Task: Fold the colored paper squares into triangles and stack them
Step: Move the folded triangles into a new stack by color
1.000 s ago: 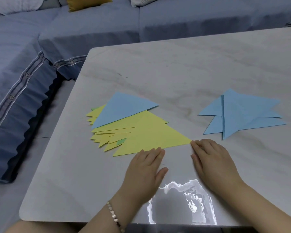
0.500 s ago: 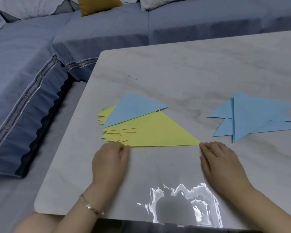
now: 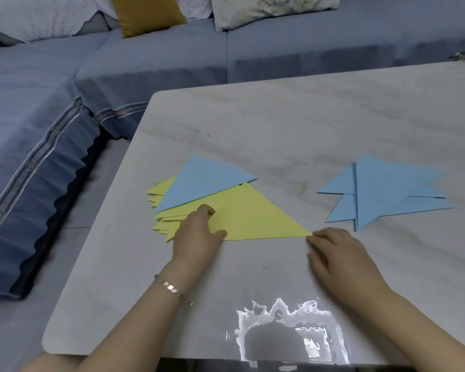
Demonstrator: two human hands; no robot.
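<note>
Yellow triangle (image 3: 253, 216) — the largest folded sheet in view — lies flat on the pale marbled counter (image 3: 279, 124), topping a fanned stack of yellow triangles (image 3: 167, 221) whose pointed corners stick out to the left. A blue triangle (image 3: 202, 181) rests across the far part of that stack, its long edge overlapping the yellow sheet's upper-left side.

The left hand (image 3: 196, 234) sits on the near left part of the yellow triangle, fingers curled down onto the paper and thumb stretched along the lower edge; it presses rather than grips, and nothing is closed inside it. A bracelet (image 3: 172, 288) of pinkish links circles that wrist.

The right hand (image 3: 336, 251) lies palm down on the counter, fingers together and extended, with the fingertips (image 3: 310, 238) touching the yellow triangle's right-hand point. It has hold of nothing.

Well apart to the right, a separate pile of blue triangles (image 3: 381, 191) lies on the counter, the pieces overlapping at different angles so that several points splay outward.

Near the front edge of the counter a bright glare (image 3: 287, 331) shows on the glossy surface. Beyond the far edge stands a blue sofa (image 3: 65, 103) with a mustard cushion (image 3: 145, 12) and pale cushions (image 3: 266, 9) along its back.
</note>
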